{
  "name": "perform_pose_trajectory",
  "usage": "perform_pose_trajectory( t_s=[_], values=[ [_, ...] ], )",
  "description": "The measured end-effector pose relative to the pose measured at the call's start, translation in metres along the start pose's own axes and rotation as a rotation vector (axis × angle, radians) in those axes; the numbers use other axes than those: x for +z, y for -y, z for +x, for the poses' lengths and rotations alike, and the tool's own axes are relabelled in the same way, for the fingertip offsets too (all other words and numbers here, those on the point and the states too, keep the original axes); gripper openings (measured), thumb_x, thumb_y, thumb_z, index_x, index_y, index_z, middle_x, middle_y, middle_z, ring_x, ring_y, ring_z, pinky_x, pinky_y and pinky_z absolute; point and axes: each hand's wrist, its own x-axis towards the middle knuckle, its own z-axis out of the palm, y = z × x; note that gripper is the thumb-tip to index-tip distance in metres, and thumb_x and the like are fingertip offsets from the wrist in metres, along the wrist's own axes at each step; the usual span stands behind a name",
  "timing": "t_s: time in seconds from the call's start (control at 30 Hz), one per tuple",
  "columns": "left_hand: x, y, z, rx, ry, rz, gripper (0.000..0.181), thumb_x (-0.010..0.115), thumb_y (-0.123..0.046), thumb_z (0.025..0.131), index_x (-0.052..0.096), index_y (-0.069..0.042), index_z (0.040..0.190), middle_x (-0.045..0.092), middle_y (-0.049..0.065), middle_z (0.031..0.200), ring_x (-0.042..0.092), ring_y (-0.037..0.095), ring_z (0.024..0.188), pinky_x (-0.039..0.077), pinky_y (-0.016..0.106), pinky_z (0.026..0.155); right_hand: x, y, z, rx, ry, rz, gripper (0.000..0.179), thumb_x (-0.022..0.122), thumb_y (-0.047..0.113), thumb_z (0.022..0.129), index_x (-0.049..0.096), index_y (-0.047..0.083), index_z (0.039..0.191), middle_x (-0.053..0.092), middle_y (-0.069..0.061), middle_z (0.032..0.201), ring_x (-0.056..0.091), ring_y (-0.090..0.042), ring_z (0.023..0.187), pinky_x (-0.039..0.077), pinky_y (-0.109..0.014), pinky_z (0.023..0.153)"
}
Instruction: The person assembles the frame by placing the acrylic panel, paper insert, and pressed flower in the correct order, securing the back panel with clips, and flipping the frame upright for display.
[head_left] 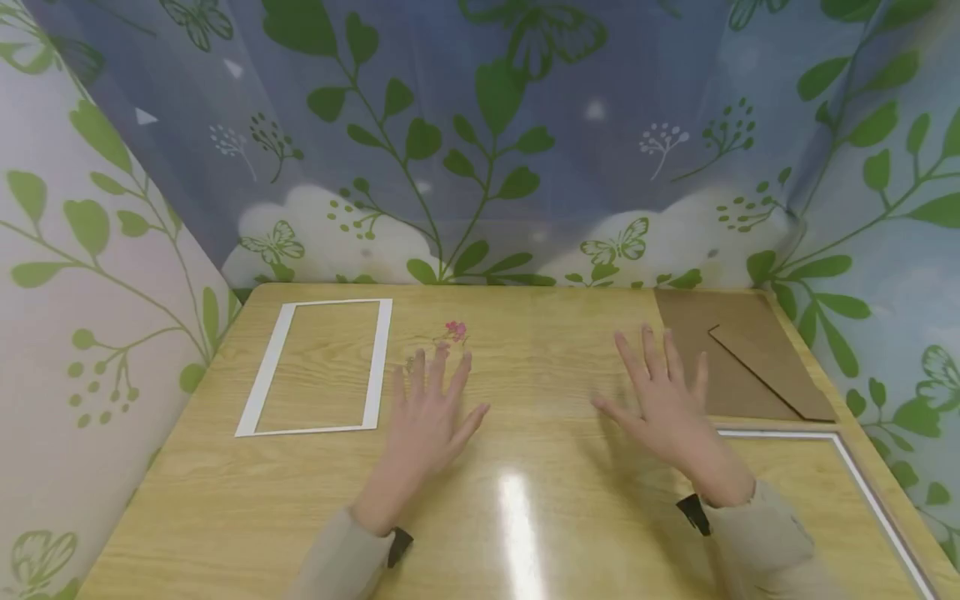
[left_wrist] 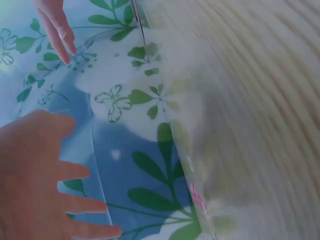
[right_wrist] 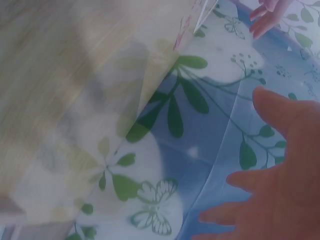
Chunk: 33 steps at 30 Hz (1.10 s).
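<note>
My left hand (head_left: 426, 421) hovers palm down over the table with its fingers spread, holding nothing. Just past its fingertips lies a small sprig of pink flowers (head_left: 455, 330), its lower part overlapped by the fingers in the head view. My right hand (head_left: 667, 417) is likewise spread and holds nothing; its shadow falls on the tabletop below. It is nearest to a brown backing board (head_left: 750, 367) with a slanted flap or stand on it. The wrist views show the straight fingers of the left hand (left_wrist: 40, 185) and of the right hand (right_wrist: 285, 175).
A white rectangular mat frame (head_left: 377, 367) lies at the left of the wooden table (head_left: 225, 500). At the lower right is a picture frame (head_left: 873, 483) with a white inner edge, partly behind the right forearm. Leaf-patterned curtains (head_left: 480, 167) enclose the back and sides.
</note>
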Motion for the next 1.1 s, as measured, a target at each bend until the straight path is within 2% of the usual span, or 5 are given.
perform_pose_trajectory(
  t_s=[0.27,0.53,0.7,0.83,1.1],
  values=[
    [-0.007,-0.017,0.013,0.047,-0.023,-0.031,0.061,0.054,-0.045,0.098,0.043,-0.014,0.149,0.038,0.021,0.152,0.041,0.045,0.134,0.037,0.063,0.105,-0.021,-0.034,-0.009,-0.005,-0.104,0.023,0.086,0.051,0.057,0.097,0.012,0.014,0.160,0.003,-0.027,0.162,-0.001,-0.048,0.147,-0.015,-0.075,0.104],
    [-0.013,-0.039,0.027,0.112,-0.026,-0.025,0.057,0.053,-0.048,0.098,0.051,-0.013,0.143,0.041,0.020,0.151,0.046,0.043,0.131,0.041,0.060,0.103,-0.043,-0.075,-0.023,0.059,-0.127,0.033,0.083,0.054,0.053,0.098,0.016,0.010,0.159,0.007,-0.032,0.159,0.005,-0.054,0.144,-0.015,-0.077,0.102],
    [-0.018,-0.052,0.034,0.144,-0.023,-0.035,0.055,0.053,-0.049,0.098,0.054,-0.013,0.141,0.042,0.019,0.150,0.047,0.042,0.131,0.041,0.059,0.104,-0.053,-0.101,-0.034,0.119,-0.099,0.023,0.084,0.054,0.051,0.098,0.016,0.004,0.157,0.007,-0.037,0.156,0.013,-0.063,0.136,-0.016,-0.079,0.098],
    [-0.018,-0.067,0.040,0.172,0.013,-0.053,0.055,0.051,-0.050,0.099,0.053,-0.014,0.141,0.042,0.018,0.151,0.047,0.041,0.131,0.042,0.057,0.104,-0.059,-0.121,-0.045,0.197,-0.069,0.003,0.085,0.050,0.053,0.099,0.014,0.001,0.156,0.012,-0.040,0.153,0.018,-0.064,0.132,-0.013,-0.082,0.096],
    [-0.007,-0.113,0.040,0.319,0.033,-0.032,0.055,0.049,-0.054,0.098,0.054,-0.017,0.139,0.047,0.016,0.147,0.050,0.037,0.129,0.044,0.053,0.103,-0.059,-0.162,-0.072,0.384,0.037,-0.015,0.091,0.044,0.060,0.099,0.013,-0.007,0.152,0.028,-0.045,0.142,0.032,-0.069,0.116,0.003,-0.086,0.093]
  ],
)
